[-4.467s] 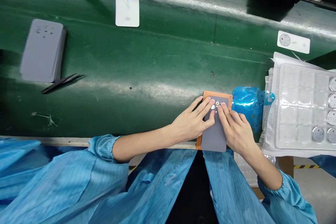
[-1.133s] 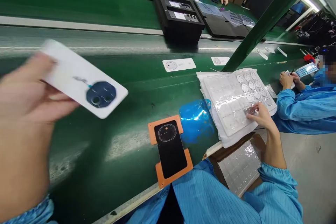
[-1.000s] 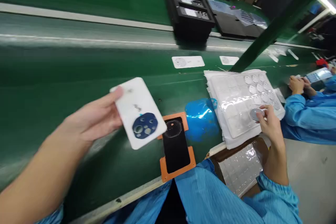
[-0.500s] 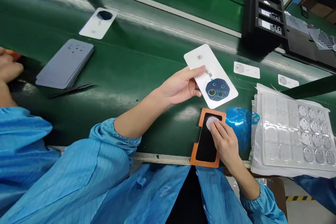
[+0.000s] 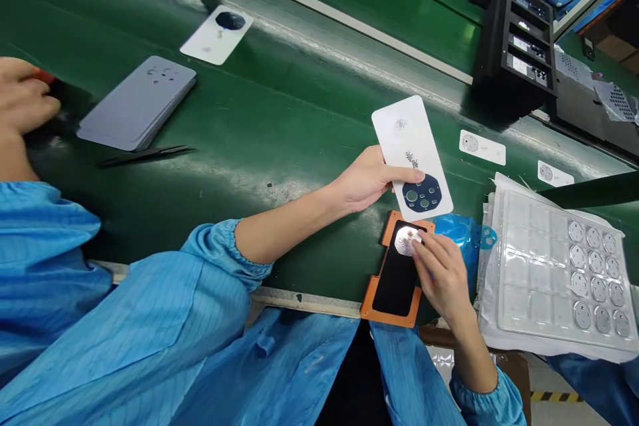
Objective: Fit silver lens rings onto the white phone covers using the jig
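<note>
My left hand (image 5: 365,180) is closed on a white phone back panel (image 5: 399,136), its thumb lying flat over the face beside the dark blue camera-shaped patch (image 5: 428,194). The panel is tilted and held above the table. Below it, an orange frame (image 5: 370,299) with a black inset (image 5: 395,286) sits at the table's front edge. A shiny round metallic disc (image 5: 404,239) shows at the inset's upper end. My right hand (image 5: 444,273) has its fingertips pinched together at the disc's right edge; their exact contact is partly hidden. Blue film (image 5: 456,233) lies beside the frame.
At right stands a clear tray (image 5: 539,306) with several round discs. Left are stacked grey panels (image 5: 134,103), tweezers (image 5: 144,155) and another person's hand (image 5: 24,96). Another white panel (image 5: 210,46), small white cards (image 5: 489,150) and a black rack (image 5: 499,66) are farther back.
My left hand and the panel have shifted right and slightly down, with the thumb now nearer the dark patch. My right fingertips have moved to the disc's right edge, uncovering more of it.
</note>
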### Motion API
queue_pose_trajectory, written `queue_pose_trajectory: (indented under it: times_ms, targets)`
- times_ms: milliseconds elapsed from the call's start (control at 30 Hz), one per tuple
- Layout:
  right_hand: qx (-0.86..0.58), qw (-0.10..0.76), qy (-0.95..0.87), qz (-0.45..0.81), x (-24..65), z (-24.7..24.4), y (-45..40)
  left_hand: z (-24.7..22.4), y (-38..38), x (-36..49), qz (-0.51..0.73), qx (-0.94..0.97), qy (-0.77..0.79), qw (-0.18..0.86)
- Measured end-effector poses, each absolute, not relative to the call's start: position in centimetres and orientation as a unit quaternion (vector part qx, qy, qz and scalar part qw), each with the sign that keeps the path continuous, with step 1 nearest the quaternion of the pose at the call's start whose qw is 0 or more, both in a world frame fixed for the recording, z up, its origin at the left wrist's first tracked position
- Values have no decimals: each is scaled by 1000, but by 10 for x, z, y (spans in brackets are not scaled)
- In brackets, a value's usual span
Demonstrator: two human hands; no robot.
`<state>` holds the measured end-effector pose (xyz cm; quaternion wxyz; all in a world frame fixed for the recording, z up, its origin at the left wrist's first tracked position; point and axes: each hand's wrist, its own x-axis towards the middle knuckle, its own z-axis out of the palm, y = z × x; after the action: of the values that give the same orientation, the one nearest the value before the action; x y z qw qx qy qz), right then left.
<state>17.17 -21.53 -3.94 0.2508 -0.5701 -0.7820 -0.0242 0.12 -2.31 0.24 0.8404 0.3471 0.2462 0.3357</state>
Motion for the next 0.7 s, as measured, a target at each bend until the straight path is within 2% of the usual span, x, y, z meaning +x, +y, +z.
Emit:
queue_pose_trajectory:
  times_ms: [133, 200, 433, 700]
  targets:
    - [-585, 391, -709, -50, 169, -8, -211, -3, -34, 6, 369, 357, 256, 819]
    - [-599, 433, -670, -64, 161, 4, -206, -6, -39, 10, 385, 370, 266, 803]
    - [-687, 381, -605, -126, 144, 4, -166, -11, -66, 24, 413, 478, 287, 720]
    - [-684, 481, -546, -60, 150, 1, -155, -15, -85, 17, 386, 608, 285, 633]
